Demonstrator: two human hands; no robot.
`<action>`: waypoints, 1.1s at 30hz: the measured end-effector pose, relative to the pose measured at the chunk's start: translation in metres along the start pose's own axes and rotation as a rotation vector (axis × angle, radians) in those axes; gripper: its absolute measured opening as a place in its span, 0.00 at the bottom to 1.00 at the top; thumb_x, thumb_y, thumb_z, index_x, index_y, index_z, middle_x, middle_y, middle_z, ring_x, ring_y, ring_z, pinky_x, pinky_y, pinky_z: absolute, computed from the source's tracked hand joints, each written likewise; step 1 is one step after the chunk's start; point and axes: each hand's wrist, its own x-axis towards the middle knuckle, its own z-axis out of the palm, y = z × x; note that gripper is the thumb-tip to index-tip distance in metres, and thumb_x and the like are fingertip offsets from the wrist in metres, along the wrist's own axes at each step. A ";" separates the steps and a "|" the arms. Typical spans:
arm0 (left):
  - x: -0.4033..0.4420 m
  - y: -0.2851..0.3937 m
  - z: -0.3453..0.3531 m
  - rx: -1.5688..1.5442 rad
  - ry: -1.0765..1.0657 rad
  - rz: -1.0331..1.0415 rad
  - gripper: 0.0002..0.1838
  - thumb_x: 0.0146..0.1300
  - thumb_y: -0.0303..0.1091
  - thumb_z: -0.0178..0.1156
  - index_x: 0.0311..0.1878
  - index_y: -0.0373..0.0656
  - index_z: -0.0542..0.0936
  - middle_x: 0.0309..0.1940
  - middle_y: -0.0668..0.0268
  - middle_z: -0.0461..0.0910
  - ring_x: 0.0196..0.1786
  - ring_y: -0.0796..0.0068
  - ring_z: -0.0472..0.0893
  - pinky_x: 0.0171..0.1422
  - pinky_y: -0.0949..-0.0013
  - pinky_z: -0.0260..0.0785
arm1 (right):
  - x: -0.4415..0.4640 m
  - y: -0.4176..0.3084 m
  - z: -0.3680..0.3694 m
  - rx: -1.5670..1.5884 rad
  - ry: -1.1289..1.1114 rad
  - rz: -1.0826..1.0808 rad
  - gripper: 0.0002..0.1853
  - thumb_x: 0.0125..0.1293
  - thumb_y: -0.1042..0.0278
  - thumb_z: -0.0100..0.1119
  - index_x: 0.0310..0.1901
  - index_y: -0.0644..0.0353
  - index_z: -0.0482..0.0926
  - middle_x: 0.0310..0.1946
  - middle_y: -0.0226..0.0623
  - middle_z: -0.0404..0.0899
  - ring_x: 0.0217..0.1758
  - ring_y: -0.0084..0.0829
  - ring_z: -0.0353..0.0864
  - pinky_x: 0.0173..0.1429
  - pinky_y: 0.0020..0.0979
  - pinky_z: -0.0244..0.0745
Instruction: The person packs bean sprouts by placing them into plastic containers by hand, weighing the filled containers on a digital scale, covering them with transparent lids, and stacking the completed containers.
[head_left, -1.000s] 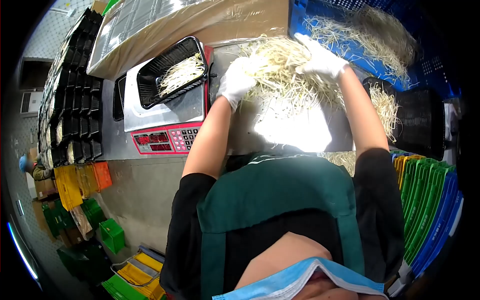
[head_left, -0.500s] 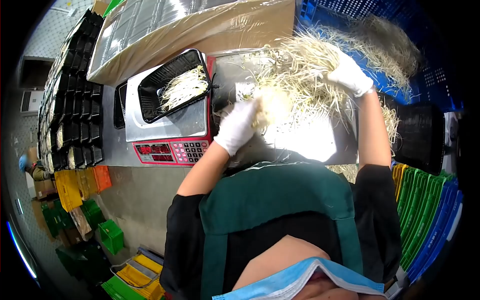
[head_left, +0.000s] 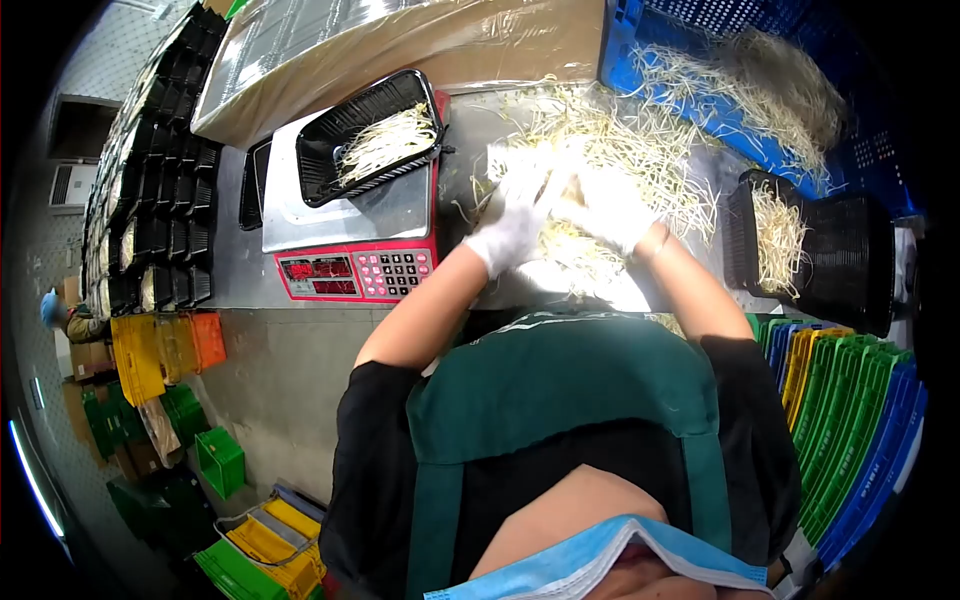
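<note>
Looking at a metal table [head_left: 462,135], with a plastic-wrapped carton [head_left: 500,60] just behind the red-trimmed scale [head_left: 350,232] and a blue crate [head_left: 628,60] well off to its right, pale strands strewn inside. Seeing the sprout heap [head_left: 650,150] right of the scale, on the table: thin, creamy-white, yellowish in spots, super tangled. Noting ragged edges all around, with stray strands poking out toward the scale and the crate. Spotting a strip of grey metal between scale and heap, so some room to move there; tighter on the crate side. Got a black tray [head_left: 320,150] angled on the scale with a small sprout bunch inside, plus a filled black tray [head_left: 742,235] far right of it. Working right of the scale, close together at the heap: gloved left hand [head_left: 510,225] and right hand [head_left: 615,210]. Can't tell if fingers are spread, pressed together or pinching, too much glare.
</note>
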 end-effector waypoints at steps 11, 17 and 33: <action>0.034 -0.001 0.036 -0.315 0.007 -0.421 0.49 0.51 0.55 0.59 0.73 0.41 0.54 0.58 0.50 0.68 0.57 0.56 0.72 0.64 0.52 0.58 | -0.030 0.029 0.014 -0.219 0.341 -0.337 0.43 0.56 0.52 0.65 0.70 0.61 0.57 0.58 0.48 0.73 0.55 0.41 0.78 0.55 0.35 0.76; 0.046 -0.020 0.016 0.131 0.017 -0.158 0.40 0.55 0.38 0.56 0.71 0.31 0.56 0.35 0.53 0.78 0.36 0.56 0.78 0.45 0.51 0.67 | -0.004 0.024 -0.016 -0.053 0.162 -0.132 0.44 0.55 0.55 0.61 0.72 0.56 0.55 0.60 0.56 0.69 0.52 0.48 0.78 0.55 0.37 0.74; 0.011 0.008 -0.037 -0.024 -0.030 -0.204 0.20 0.58 0.27 0.53 0.55 0.44 0.78 0.31 0.57 0.81 0.35 0.59 0.81 0.41 0.60 0.74 | -0.034 0.054 -0.106 -0.364 0.142 -0.103 0.31 0.56 0.61 0.65 0.62 0.58 0.69 0.51 0.43 0.80 0.52 0.38 0.81 0.56 0.33 0.76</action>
